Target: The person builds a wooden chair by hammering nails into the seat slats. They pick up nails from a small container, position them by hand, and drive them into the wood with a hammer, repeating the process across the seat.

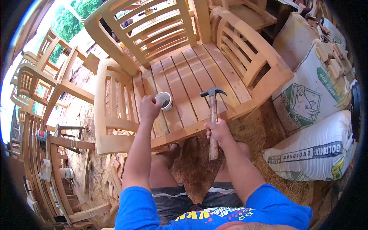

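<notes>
A wooden chair (180, 84) with a slatted seat, slatted back and slatted arms stands in front of me. On its seat, left of the middle, is a small white cup (164, 101) with dark bits inside. My left hand (149, 108) is at the cup's left side, its fingers pressed together near the rim; what they hold, if anything, is too small to tell. My right hand (217, 131) is wrapped round the wooden handle of a claw hammer (213, 107). The hammer's metal head points away from me, over the seat's front right part.
Printed white sacks (312, 147) lie at the right, one topped with wood offcuts (332, 59). More wooden chair frames (57, 84) are stacked at the left. Wood scraps (114, 174) lie on the ground left of my legs. Another wooden piece stands behind the chair.
</notes>
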The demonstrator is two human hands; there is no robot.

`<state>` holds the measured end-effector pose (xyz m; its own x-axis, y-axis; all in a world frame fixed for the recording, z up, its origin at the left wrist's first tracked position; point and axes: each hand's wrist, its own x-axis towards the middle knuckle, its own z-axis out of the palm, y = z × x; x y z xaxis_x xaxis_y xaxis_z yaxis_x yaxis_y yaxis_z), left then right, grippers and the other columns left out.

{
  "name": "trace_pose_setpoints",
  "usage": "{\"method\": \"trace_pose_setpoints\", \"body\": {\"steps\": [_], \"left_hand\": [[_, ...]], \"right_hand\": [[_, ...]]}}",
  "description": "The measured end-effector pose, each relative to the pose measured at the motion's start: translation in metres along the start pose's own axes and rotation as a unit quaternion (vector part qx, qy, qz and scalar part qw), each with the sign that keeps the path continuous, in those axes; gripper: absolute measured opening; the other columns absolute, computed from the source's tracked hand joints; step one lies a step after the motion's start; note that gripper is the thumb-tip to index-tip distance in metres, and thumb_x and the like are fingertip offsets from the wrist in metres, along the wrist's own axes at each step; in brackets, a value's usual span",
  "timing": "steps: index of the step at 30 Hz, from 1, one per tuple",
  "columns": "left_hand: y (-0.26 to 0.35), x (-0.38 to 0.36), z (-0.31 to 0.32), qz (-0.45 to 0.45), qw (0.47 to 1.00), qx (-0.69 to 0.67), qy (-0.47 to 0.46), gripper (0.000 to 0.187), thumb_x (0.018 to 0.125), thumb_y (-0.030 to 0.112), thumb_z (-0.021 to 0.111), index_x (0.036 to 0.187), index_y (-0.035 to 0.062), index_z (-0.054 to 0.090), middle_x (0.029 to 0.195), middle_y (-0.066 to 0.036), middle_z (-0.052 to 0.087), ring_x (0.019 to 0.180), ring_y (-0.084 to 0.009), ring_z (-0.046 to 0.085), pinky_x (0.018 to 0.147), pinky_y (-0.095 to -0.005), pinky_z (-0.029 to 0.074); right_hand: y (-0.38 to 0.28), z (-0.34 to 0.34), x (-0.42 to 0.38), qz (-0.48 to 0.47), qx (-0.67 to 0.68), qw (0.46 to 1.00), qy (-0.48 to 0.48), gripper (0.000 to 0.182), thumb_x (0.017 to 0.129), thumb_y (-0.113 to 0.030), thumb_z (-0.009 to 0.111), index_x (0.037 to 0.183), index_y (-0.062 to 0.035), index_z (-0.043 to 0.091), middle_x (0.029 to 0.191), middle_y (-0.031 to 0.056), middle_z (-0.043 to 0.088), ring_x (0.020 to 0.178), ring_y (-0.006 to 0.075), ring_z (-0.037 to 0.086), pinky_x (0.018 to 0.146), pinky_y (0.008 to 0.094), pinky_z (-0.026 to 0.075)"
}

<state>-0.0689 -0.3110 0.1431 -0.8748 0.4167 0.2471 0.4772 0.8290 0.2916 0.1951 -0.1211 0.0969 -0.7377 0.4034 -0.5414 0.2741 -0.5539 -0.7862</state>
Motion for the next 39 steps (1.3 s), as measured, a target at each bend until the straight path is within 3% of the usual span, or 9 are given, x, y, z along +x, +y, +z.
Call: {"method": "trace_pose_setpoints", "body": {"steps": [3, 6, 9, 14, 20, 27, 33, 36, 39], "left_hand": [[-0.01, -0.045, 0.009, -0.034, 0.976, -0.212, 0.021, 0.02, 0.082, 0.016, 0.071, 0.077, -0.0024, 0.066, 0.081, -0.015, 0.072, 0.079, -0.0251, 0.073, 0.069, -0.0388, 0.055], [-0.027, -0.089, 0.033, -0.134, 0.958, -0.253, 0.001, 0.024, 0.08, 0.014, 0.072, 0.073, -0.002, 0.057, 0.066, -0.013, 0.067, 0.069, -0.0237, 0.071, 0.064, -0.0363, 0.056], [-0.029, -0.119, 0.048, -0.27, 0.879, -0.391, -0.03, 0.019, 0.085, 0.012, 0.072, 0.078, -0.0029, 0.062, 0.074, -0.009, 0.071, 0.07, -0.0178, 0.07, 0.064, -0.0333, 0.056], [-0.033, -0.113, 0.066, -0.152, 0.903, -0.389, -0.103, 0.02, 0.096, 0.011, 0.069, 0.109, -0.0035, 0.073, 0.084, -0.008, 0.074, 0.07, -0.0148, 0.069, 0.064, -0.0314, 0.057], [-0.026, -0.104, 0.082, -0.123, 0.901, -0.39, -0.149, 0.028, 0.107, 0.013, 0.056, 0.129, 0.0005, 0.067, 0.09, -0.008, 0.074, 0.076, -0.0139, 0.068, 0.07, -0.0298, 0.055], [0.022, -0.097, 0.074, -0.143, 0.895, -0.373, -0.196, 0.018, 0.104, 0.01, 0.058, 0.119, 0.0005, 0.059, 0.102, -0.016, 0.077, 0.094, -0.0199, 0.075, 0.08, -0.0346, 0.058], [0.04, -0.095, 0.104, 0.043, 0.944, -0.321, -0.06, 0.018, 0.098, 0.014, 0.07, 0.113, 0.0046, 0.067, 0.106, -0.013, 0.077, 0.097, -0.0245, 0.075, 0.088, -0.0363, 0.056], [0.062, -0.104, 0.112, 0.01, 0.909, -0.405, -0.1, 0.017, 0.096, 0.015, 0.072, 0.111, 0.0054, 0.071, 0.101, -0.015, 0.077, 0.097, -0.0261, 0.075, 0.087, -0.0376, 0.056], [0.068, -0.108, 0.136, 0.034, 0.929, -0.356, -0.09, 0.022, 0.093, 0.018, 0.076, 0.111, 0.006, 0.072, 0.099, -0.014, 0.077, 0.093, -0.0275, 0.074, 0.085, -0.0389, 0.057]], "right_hand": [[0.0, -0.005, 0.0, -0.017, 0.004, 1.0, -0.009, 0.03, 0.088, -0.01, 0.073, 0.101, -0.0012, 0.047, 0.071, 0.0043, 0.057, 0.052, 0.0123, 0.058, 0.045, 0.0317, 0.053], [0.006, -0.014, 0.001, -0.025, -0.009, 1.0, -0.004, 0.029, 0.088, -0.009, 0.073, 0.1, -0.0014, 0.048, 0.071, 0.0045, 0.058, 0.053, 0.0123, 0.059, 0.045, 0.0319, 0.053], [0.007, -0.023, -0.001, -0.028, -0.028, 0.999, 0.006, 0.026, 0.087, -0.009, 0.074, 0.097, -0.001, 0.05, 0.07, 0.0056, 0.059, 0.052, 0.0137, 0.059, 0.045, 0.0327, 0.053], [0.014, -0.031, -0.008, -0.035, -0.074, 0.997, 0.002, 0.02, 0.088, -0.009, 0.072, 0.092, -0.0018, 0.054, 0.068, 0.0052, 0.059, 0.05, 0.0156, 0.06, 0.045, 0.034, 0.052], [0.019, -0.031, -0.024, -0.011, -0.095, 0.995, 0.039, 0.019, 0.09, -0.011, 0.071, 0.087, -0.0051, 0.054, 0.066, 0.0025, 0.056, 0.052, 0.0124, 0.056, 0.047, 0.0312, 0.051], [0.024, -0.033, -0.022, -0.006, -0.136, 0.989, 0.05, 0.027, 0.089, -0.012, 0.072, 0.1, 0.0007, 0.052, 0.073, 0.0062, 0.061, 0.055, 0.0137, 0.06, 0.047, 0.0321, 0.052], [0.024, -0.031, -0.032, -0.014, -0.195, 0.977, 0.081, 0.029, 0.089, -0.015, 0.073, 0.102, 0.0009, 0.053, 0.074, 0.0064, 0.061, 0.056, 0.0137, 0.061, 0.047, 0.0322, 0.053], [0.022, -0.033, -0.039, -0.037, -0.221, 0.971, 0.081, 0.029, 0.089, -0.017, 0.073, 0.101, 0.0001, 0.053, 0.074, 0.007, 0.062, 0.055, 0.0144, 0.061, 0.048, 0.0325, 0.053], [0.02, -0.033, -0.044, -0.043, -0.258, 0.962, 0.081, 0.028, 0.089, -0.018, 0.073, 0.099, -0.0008, 0.054, 0.073, 0.0074, 0.062, 0.054, 0.0153, 0.062, 0.049, 0.0331, 0.053]]}}
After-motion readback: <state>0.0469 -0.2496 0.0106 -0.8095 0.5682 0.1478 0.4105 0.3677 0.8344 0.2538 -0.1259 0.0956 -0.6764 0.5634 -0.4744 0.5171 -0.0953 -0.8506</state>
